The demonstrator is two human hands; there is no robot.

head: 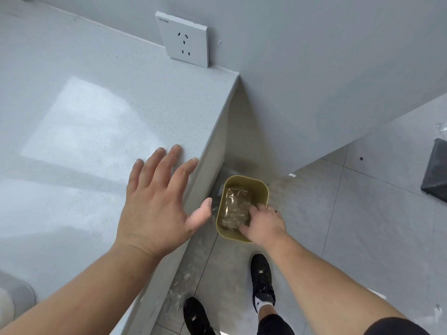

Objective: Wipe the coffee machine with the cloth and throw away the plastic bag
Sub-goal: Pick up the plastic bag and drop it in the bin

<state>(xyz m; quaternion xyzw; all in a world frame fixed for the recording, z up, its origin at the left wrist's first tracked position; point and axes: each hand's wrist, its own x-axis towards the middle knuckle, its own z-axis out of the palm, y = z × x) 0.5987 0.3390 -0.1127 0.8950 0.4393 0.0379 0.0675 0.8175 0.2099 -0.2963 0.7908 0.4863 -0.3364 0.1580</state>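
A small olive-yellow waste bin [260, 187] stands on the floor beside the end of the counter. A crumpled clear plastic bag [235, 209] lies inside it. My right hand [264, 224] reaches down into the bin's near right side, fingers on the bag; whether they still grip it is unclear. My left hand [157, 201] hovers flat and open above the counter's edge, holding nothing. The coffee machine and the cloth are out of view.
The grey speckled counter [84, 105] fills the left, with a wall socket [185, 41] behind it. My two black shoes [262, 281] stand on the tiled floor near the bin. A dark object [435, 170] lies at the right edge. Plastic scraps litter the floor by the counter base.
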